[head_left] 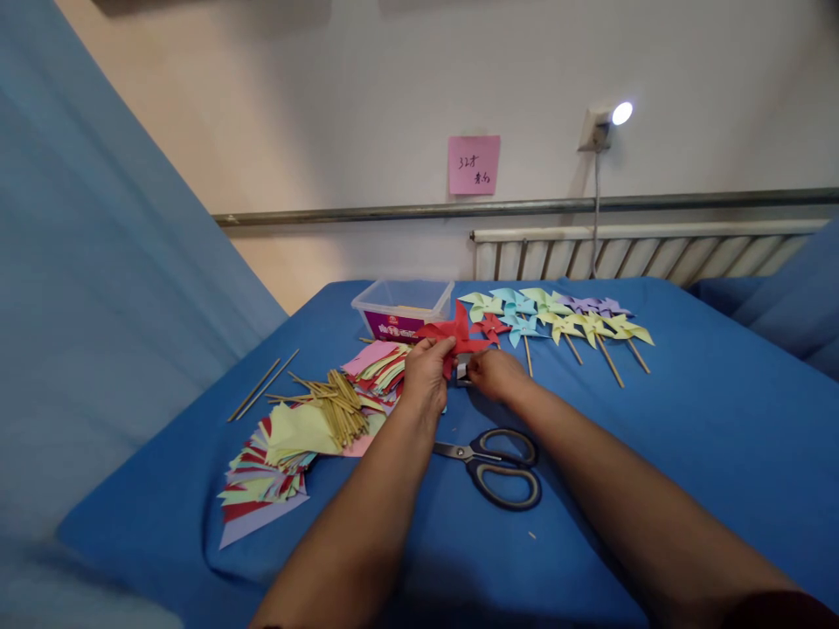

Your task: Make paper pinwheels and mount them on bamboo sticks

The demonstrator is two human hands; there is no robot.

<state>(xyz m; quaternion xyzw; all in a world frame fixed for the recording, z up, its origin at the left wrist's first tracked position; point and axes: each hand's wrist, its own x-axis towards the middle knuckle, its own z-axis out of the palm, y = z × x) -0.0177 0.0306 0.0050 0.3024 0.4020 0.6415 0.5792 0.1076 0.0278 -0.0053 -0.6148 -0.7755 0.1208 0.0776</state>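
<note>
**Red paper pinwheel [460, 332] pinched in the left hand [426, 371], at its fingertips.**
Blue-covered table [688, 437] extends below and around the grip. Assembled pinwheels [593, 329] in light green, blue, purple, yellow and red lie beyond the grip and to its right, several with sticks showing. Coloured paper stacks [298, 432] lie fanned left of the grip. Clear plastic box [393, 325] stands just beyond the grip, slightly left. Scissors [467, 454] lie nearer than the grip, between the forearms, handles to the right. Right hand [495, 371] is just right of the grip, fingers curled; whether it holds anything cannot be told. Stick bundle [341, 406] rests on the paper, left of the grip; two loose sticks [254, 390] lie farther left. Small grey item [462, 370], not identifiable, shows beside the curled fingers.
</note>
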